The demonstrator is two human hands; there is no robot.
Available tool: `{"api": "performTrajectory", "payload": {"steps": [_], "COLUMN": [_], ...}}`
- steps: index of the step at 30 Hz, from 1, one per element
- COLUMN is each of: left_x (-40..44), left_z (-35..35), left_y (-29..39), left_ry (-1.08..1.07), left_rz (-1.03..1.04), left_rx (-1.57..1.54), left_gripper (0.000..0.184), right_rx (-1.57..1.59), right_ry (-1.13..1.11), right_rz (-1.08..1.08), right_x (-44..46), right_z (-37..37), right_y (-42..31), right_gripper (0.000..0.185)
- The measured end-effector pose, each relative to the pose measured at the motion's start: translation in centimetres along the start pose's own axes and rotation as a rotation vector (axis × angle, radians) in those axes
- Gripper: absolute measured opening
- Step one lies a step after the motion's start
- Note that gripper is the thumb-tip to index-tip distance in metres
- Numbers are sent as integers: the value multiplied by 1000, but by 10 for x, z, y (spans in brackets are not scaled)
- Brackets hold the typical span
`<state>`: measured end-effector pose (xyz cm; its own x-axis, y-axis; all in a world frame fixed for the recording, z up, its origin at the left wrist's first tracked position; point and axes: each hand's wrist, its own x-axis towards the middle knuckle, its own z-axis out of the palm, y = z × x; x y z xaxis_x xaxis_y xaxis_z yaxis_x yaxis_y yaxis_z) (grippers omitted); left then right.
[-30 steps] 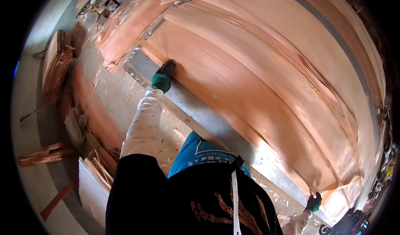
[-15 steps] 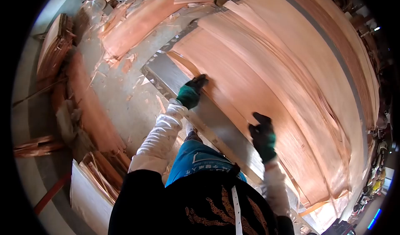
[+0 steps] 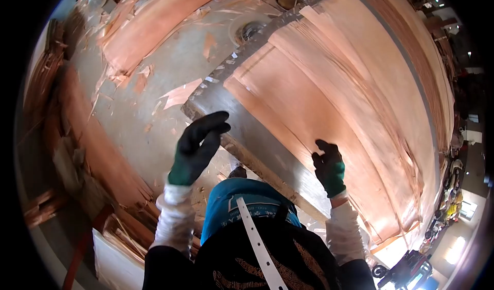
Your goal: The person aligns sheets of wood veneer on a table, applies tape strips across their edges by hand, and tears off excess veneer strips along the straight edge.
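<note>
What fills most of my remote view is a grey-topped table (image 3: 262,141), slanting from the upper middle toward the lower right. Along it I see a layered pile of thin wood sheets (image 3: 355,104), their edges rippled and overlapping. The near sheet (image 3: 303,99), reddish and smooth, lies on the table, set back from the front so that a grey band shows. Out on the floor (image 3: 154,94) I pick up one long strip (image 3: 154,22) toward the top and another strip (image 3: 98,130) at left.

Both hands are gloved, dark with green cuffs, and well apart from each other. The left hand (image 3: 198,143) is raised by the table's left corner, its fingers stretched forward and loose (I can't judge its height from here). The right hand (image 3: 328,166) is over the near sheet, fingers slightly bent and spread; whether it touches the wood, I can't tell. A torn scrap (image 3: 181,93) lies on the floor just beside that corner.
</note>
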<state>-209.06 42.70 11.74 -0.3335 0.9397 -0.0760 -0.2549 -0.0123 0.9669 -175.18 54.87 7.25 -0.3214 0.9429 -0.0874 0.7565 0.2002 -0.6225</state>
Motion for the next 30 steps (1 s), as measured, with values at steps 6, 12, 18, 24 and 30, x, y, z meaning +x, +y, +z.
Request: {"api": "performTrajectory", "payload": {"steps": [6,12,18,24,30], "left_x": [8,18,1,48,105], "left_z": [22,36,-4,-36,-26], "left_y": [70,67,44,-26,-63], "left_ry": [-756,-997,-367,3,-58], "left_rz": [422,365,11,-530,-484], "left_rx": [-150,-291,-215,-67,-63], "left_gripper": [31,29,20,18,19], "right_rx": [-71,-260,-334,-396,-398], "right_ry": [-8,-75,21,64,11], "right_rz": [-401,-401,-476,-524,-457], "right_x": [103,157,157,156,153], "right_z": [87,145,156,157,150], "right_y": [-93,-90,-84,-85,-94], "right_gripper": [35,37,21,17,22]}}
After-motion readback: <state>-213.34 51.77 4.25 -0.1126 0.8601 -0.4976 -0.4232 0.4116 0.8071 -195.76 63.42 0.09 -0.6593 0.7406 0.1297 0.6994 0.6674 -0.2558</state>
